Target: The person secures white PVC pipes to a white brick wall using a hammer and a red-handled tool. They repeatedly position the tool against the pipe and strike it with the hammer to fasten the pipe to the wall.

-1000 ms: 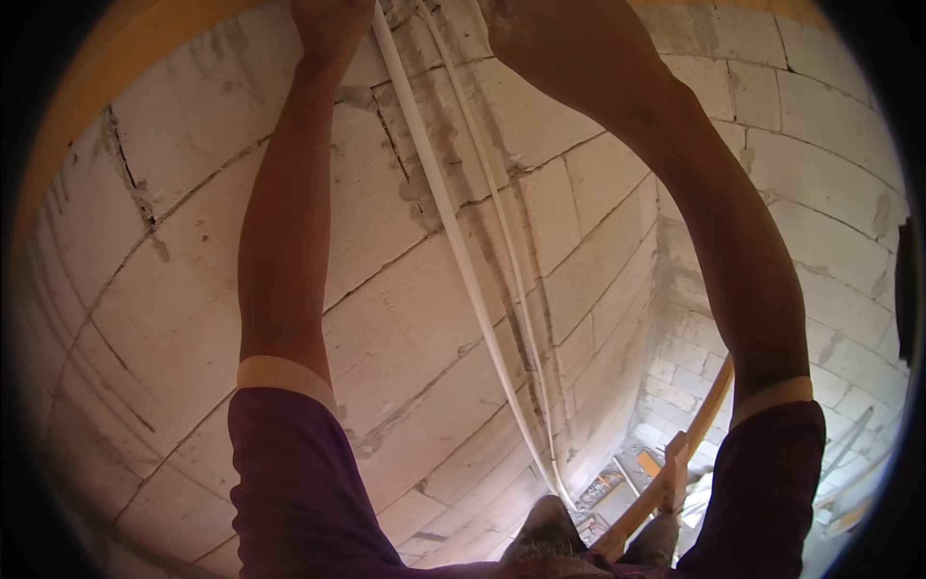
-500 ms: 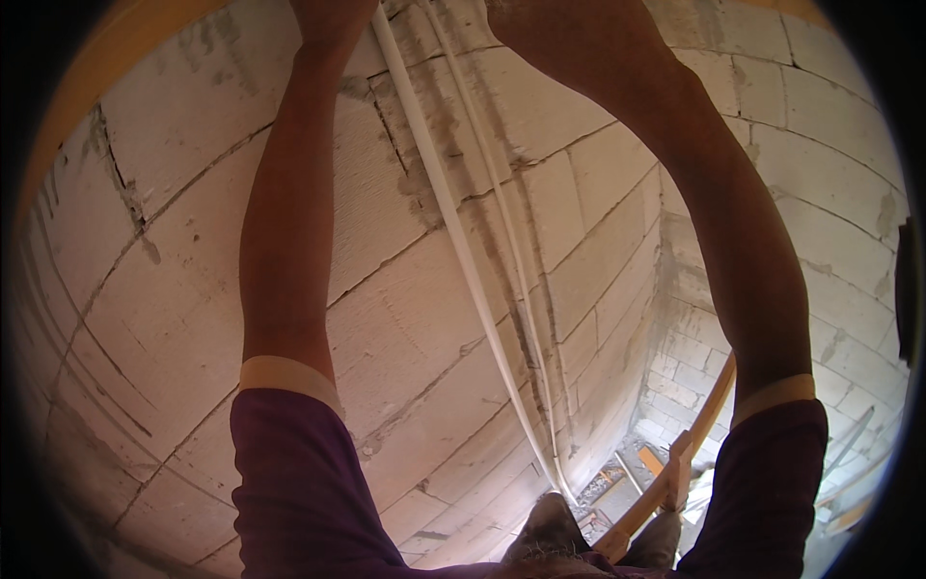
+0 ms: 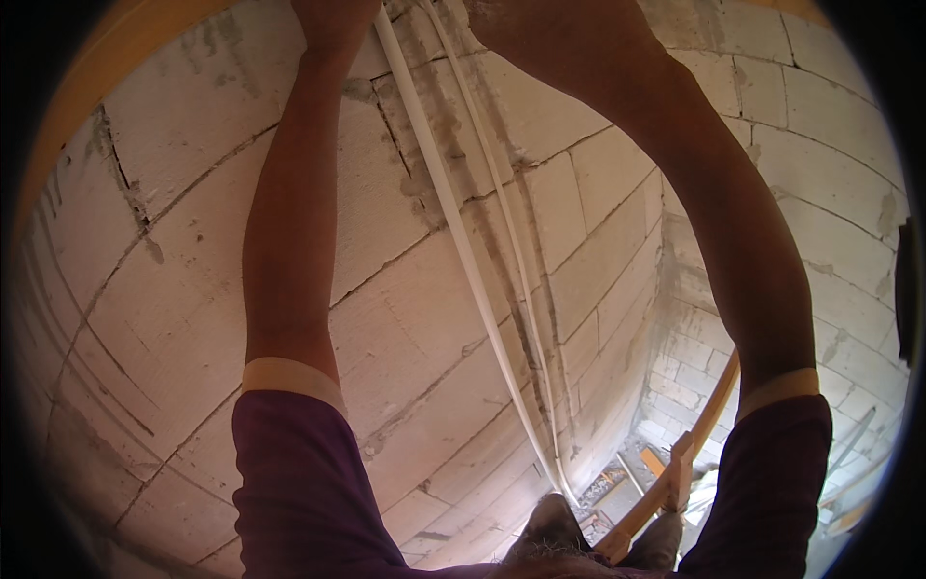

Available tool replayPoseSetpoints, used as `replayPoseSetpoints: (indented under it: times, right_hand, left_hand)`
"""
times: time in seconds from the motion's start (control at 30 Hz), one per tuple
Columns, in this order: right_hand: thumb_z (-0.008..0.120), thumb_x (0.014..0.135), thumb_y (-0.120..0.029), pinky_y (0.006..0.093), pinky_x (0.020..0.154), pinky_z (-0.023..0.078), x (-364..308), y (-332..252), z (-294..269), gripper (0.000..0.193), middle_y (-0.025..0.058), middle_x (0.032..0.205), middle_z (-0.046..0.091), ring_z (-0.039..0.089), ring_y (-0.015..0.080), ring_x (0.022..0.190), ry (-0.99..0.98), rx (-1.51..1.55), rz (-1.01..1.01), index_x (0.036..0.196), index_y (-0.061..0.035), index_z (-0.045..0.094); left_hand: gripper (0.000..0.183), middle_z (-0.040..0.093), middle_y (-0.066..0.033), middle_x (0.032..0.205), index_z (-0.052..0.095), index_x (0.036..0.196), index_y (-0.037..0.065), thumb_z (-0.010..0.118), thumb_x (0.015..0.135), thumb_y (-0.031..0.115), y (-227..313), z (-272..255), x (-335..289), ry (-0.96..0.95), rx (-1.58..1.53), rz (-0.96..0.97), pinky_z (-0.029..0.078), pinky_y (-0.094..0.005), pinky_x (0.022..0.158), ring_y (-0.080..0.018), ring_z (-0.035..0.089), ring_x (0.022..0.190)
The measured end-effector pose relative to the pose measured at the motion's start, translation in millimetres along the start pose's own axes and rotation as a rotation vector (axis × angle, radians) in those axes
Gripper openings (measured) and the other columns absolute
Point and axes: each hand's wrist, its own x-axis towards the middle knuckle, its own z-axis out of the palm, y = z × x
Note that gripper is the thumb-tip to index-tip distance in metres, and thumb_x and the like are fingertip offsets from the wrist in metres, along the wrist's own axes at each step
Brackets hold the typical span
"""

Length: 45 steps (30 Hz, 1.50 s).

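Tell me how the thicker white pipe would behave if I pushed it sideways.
The thicker white pipe is probably fairly stiff, since it runs nearly straight, unlike the wavier thinner white tube beside it. Being long and slender, it could flex mid-length when pushed. Its smooth-looking surface might feel slightly slippery.

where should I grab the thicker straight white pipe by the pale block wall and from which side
Probably midway along the thicker straight white pipe, coming from its left: that stretch is slim and bare, with pale block wall beside it, while the thinner white tube runs close on its right. Any gap behind isn't clear.
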Motion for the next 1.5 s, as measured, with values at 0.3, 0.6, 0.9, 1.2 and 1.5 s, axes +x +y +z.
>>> replayPoseSetpoints:
  times: [0.3, 0.6, 0.9, 1.2, 1.5]
  right_hand:
    - [0.052, 0.093, -0.007, 0.0533, 0.065, 0.054, 5.3, 6.7, -2.9, 0.010, 0.0271, 0.073, 0.065, 0.068, 0.0445, 0.072, -0.055, -0.004, 0.026, 0.095, 0.0031, 0.050]
    - [0.051, 0.092, -0.008, 0.0533, 0.067, 0.054, 7.5, 9.9, 7.0, 0.013, 0.0260, 0.073, 0.065, 0.068, 0.0443, 0.072, -0.030, -0.031, -0.002, 0.096, 0.0046, 0.050]
    - [0.052, 0.094, -0.010, 0.0517, 0.060, 0.054, 7.8, 4.1, 10.8, 0.016, 0.0244, 0.070, 0.065, 0.067, 0.0424, 0.066, -0.024, -0.043, -0.074, 0.100, 0.0046, 0.049]
    - [0.053, 0.091, -0.007, 0.0509, 0.059, 0.054, -4.5, 13.3, 19.0, 0.014, 0.0257, 0.067, 0.063, 0.067, 0.0428, 0.064, -0.029, -0.035, -0.067, 0.098, 0.0044, 0.050]
    - [0.058, 0.089, -0.004, 0.0502, 0.059, 0.054, 14.9, 5.4, -15.9, 0.014, 0.0254, 0.066, 0.063, 0.067, 0.0436, 0.064, 0.128, 0.025, -0.100, 0.096, 0.0045, 0.050]
  left_hand:
    - [0.027, 0.070, -0.0194, 0.080, 0.063, 0.099, -0.002, 0.076, 0.085, 0.017, -0.3, 3.9, -0.3, 0.014, -0.048, 0.066, 0.054, -0.0442, 0.066, -0.0377, 0.071, 0.075]
    - [0.024, 0.069, -0.0191, 0.079, 0.063, 0.098, 0.000, 0.074, 0.082, 0.014, -8.4, 5.0, -2.7, -0.012, 0.021, 0.058, 0.054, -0.0476, 0.067, -0.0393, 0.069, 0.076]
    - [0.015, 0.069, -0.0197, 0.080, 0.065, 0.094, 0.000, 0.070, 0.084, 0.010, -28.5, 6.0, -3.8, 0.023, 0.123, 0.139, 0.053, -0.0492, 0.071, -0.0404, 0.069, 0.079]
    - [0.020, 0.071, -0.0157, 0.079, 0.065, 0.096, -0.001, 0.074, 0.085, 0.012, -29.0, 5.1, -4.0, 0.048, 0.048, 0.021, 0.055, -0.0401, 0.067, -0.0302, 0.072, 0.076]
    - [0.024, 0.071, -0.0164, 0.079, 0.065, 0.101, -0.002, 0.076, 0.085, 0.014, 0.7, 5.0, -2.7, 0.000, -0.113, -0.016, 0.055, -0.0377, 0.066, -0.0284, 0.073, 0.073]
